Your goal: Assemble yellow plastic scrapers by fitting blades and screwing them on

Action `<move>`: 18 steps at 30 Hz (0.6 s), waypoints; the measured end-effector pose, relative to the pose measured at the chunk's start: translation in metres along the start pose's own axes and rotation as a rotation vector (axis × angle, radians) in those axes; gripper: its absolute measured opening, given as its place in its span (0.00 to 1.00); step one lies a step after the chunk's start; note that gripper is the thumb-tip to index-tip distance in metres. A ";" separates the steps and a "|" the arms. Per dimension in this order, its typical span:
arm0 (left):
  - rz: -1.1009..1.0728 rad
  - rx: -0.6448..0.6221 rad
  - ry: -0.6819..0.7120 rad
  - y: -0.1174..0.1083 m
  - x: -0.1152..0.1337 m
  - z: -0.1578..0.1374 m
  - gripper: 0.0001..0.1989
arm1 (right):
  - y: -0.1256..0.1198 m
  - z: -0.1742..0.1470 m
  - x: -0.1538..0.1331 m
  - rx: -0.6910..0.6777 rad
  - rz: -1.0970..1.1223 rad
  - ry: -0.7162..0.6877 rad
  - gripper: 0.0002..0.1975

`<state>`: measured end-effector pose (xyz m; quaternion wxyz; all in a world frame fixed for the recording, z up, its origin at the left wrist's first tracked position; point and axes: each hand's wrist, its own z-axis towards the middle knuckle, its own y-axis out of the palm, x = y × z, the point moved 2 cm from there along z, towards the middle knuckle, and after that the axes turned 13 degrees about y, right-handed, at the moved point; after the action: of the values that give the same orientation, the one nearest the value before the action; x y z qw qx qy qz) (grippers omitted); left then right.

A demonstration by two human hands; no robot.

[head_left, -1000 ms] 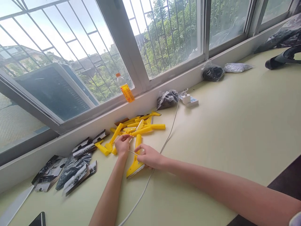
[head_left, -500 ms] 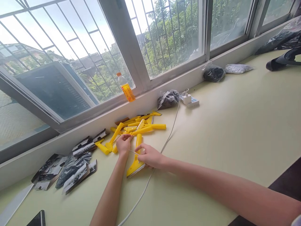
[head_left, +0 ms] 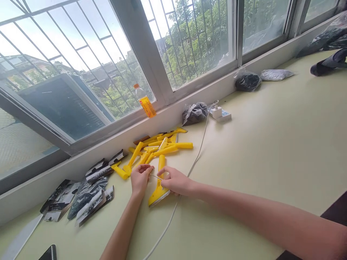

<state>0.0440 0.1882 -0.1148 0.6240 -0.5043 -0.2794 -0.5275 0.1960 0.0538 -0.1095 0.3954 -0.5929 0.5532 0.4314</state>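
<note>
Pale green worktop (head_left: 257, 151) by a window (head_left: 145, 54), right-hand grip (head_left: 177, 181) pinching a thin rod (head_left: 156, 176) over a yellow scraper (head_left: 158, 195), left-hand grip (head_left: 139, 180), fingers curled, near the rod's other end, more yellow scrapers (head_left: 169, 147) at twelve o'clock from that one, packets (head_left: 89, 208) at nine, phone (head_left: 48, 254) at eight, bagged dark bundle (head_left: 195, 114) at one.

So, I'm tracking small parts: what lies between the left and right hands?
In the head view, a thin rod extends from the right hand toward the left hand, crossing in front of a yellow scraper.

The right hand (head_left: 176, 181) hides part of the yellow scraper (head_left: 156, 195). The phone (head_left: 48, 252) is cut off below. Words on the bottle (head_left: 148, 106) are too small to read.
</note>
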 end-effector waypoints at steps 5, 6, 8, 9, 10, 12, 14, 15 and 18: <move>0.004 -0.005 -0.035 -0.027 0.002 -0.037 0.29 | 0.000 0.002 0.004 -0.010 -0.027 -0.023 0.22; 0.000 -0.004 -0.037 -0.031 0.002 -0.042 0.30 | 0.000 0.003 0.005 -0.008 -0.036 -0.020 0.21; -0.005 -0.012 -0.027 -0.035 0.001 -0.049 0.30 | 0.000 0.004 0.006 -0.014 -0.042 -0.025 0.21; -0.002 -0.021 -0.019 -0.036 0.001 -0.051 0.29 | 0.000 0.004 0.007 -0.020 -0.042 -0.032 0.22; 0.006 -0.031 -0.010 -0.036 0.001 -0.052 0.28 | 0.000 0.004 0.007 -0.024 -0.042 -0.040 0.22; 0.034 -0.052 0.012 -0.034 0.001 -0.052 0.27 | -0.001 0.003 0.007 -0.023 -0.054 -0.051 0.22; 0.064 -0.061 0.046 -0.033 0.001 -0.051 0.26 | -0.001 0.002 0.007 -0.014 -0.069 -0.056 0.22; 0.075 -0.062 0.065 -0.033 0.001 -0.050 0.25 | -0.001 0.002 0.006 -0.008 -0.075 -0.055 0.21; 0.132 -0.067 0.119 -0.034 0.001 -0.050 0.23 | -0.001 0.000 0.005 0.007 -0.082 -0.047 0.21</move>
<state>0.0029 0.1437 -0.1197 0.6556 -0.5100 -0.1903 -0.5234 0.1973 0.0526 -0.1142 0.4275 -0.6036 0.5205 0.4266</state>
